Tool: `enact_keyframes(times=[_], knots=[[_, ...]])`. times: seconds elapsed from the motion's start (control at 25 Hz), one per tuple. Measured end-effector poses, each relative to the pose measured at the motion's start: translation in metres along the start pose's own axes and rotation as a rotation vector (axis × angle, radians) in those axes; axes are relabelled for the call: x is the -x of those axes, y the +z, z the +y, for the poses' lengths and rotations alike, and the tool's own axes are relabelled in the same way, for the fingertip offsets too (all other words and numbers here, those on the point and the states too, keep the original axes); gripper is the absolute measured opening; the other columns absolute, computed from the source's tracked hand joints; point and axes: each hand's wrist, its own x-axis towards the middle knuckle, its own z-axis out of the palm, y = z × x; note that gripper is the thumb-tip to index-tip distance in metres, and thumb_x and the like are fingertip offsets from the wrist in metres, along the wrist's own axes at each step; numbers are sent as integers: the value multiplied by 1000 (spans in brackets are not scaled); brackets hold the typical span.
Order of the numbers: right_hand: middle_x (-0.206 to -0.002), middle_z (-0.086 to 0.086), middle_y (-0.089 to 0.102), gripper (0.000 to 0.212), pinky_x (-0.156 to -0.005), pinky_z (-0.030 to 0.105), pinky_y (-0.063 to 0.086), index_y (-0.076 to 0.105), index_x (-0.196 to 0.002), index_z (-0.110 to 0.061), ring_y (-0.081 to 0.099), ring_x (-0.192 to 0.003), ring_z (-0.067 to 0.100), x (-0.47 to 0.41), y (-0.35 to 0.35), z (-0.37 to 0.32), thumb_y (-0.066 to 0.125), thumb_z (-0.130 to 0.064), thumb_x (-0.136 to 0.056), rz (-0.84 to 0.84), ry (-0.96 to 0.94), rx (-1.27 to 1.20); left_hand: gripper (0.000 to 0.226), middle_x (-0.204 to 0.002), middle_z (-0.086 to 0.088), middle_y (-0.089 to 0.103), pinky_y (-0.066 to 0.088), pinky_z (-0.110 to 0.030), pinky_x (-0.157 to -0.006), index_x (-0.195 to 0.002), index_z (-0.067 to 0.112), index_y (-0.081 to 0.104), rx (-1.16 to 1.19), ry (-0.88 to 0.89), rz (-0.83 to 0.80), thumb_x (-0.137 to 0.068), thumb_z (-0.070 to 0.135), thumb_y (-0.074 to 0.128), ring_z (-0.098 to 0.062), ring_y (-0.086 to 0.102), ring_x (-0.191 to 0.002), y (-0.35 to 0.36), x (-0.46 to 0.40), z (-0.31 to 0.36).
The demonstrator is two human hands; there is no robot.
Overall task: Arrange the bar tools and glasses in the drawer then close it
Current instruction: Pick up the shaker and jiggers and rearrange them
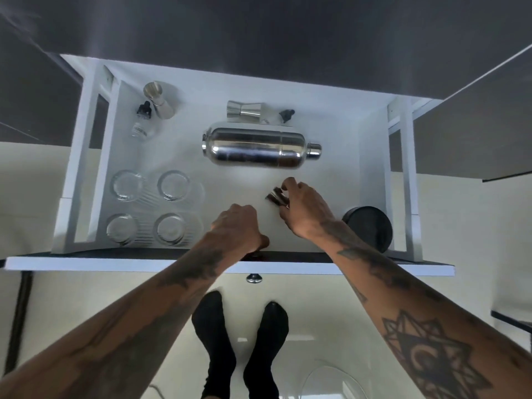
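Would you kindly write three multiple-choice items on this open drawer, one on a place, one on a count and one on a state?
1. Where do the clear glasses stand in the drawer?
A. left front
B. right rear
C. centre rear

2. How many clear glasses are grouped there?
A. two
B. four
C. six

3. How does the cocktail shaker sit?
A. upright
B. lying on its side
C. held in the left hand

Answers:
1. A, since they stand in the drawer's left part, towards the front panel.
2. B, since they form two rows of two.
3. B, since its cap points right along the drawer floor, while the right hand grips a small metal jigger and the closed left hand rests at the front edge.
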Motion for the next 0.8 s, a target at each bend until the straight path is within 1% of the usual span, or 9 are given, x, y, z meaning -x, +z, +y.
enact_keyframes(times=[0.08,0.16,0.24,0.32,0.4,0.48,0.56,0.68,0.8], knots=[[-114,18,59,48,-81,40,52,41,-132,-7,59,-100,33,6,-2,12,63,-16,-90,22,63,-26,32,-67,-1,53,32,-23,-44,-91,5,63,124,29,128,-76,31,74,-14,50,-56,0,-5,2],[-114,20,58,46,-77,40,50,39,-129,-5,61,-99,36,4,-8,20,62,-13,-89,83,177,-45,28,-73,-2,61,33,-21,-44,-89,8,61,223,112,252,-76,28,76,-15,54,-60,-5,-10,17],[-114,21,58,49,-71,38,47,38,-126,-5,62,-98,37,-5,-15,25,66,-10,-86,114,302,-75,30,-85,-4,67,45,-25,-52,-96,6,61,255,203,304,-79,27,76,-20,62,-72,-10,-20,40],[-115,20,59,56,-69,38,48,36,-125,-5,63,-99,36,-15,-22,27,70,-8,-82,109,378,-97,33,-97,-7,68,55,-35,-71,-103,6,63,232,259,308,-81,28,75,-24,66,-87,-14,-33,60],[-118,19,59,63,-75,38,51,35,-127,-5,63,-105,35,-23,-31,30,75,-12,-79,81,437,-116,39,-107,-9,66,54,-40,-83,-107,6,63,172,296,288,-81,32,75,-27,65,-97,-16,-40,72],[-120,19,58,64,-78,37,50,37,-128,-4,60,-110,35,-26,-46,34,76,-16,-78,78,468,-117,51,-111,-9,65,54,-40,-84,-110,7,64,190,323,250,-75,40,79,-27,65,-99,-23,-39,71],[-122,18,57,53,-76,32,44,42,-127,-3,58,-111,34,-23,-62,38,70,-18,-84,185,427,-105,58,-108,-6,69,53,-31,-76,-114,11,66,200,344,344,-73,51,75,-25,66,-95,-39,-28,52],[-108,12,62,33,-70,22,37,53,-117,-6,59,-93,24,-6,-76,43,62,-16,-87,446,246,-225,47,-108,-5,66,48,-32,-70,-110,17,64,-73,434,723,-77,49,60,-25,63,-95,-70,-31,17],[-109,9,55,38,-71,26,48,55,-120,-16,60,-92,26,16,-60,22,66,-22,-84,378,9,-292,73,-130,-14,51,44,-47,-90,-131,13,46,-471,431,586,-71,45,74,-33,50,-116,-87,-57,11]])
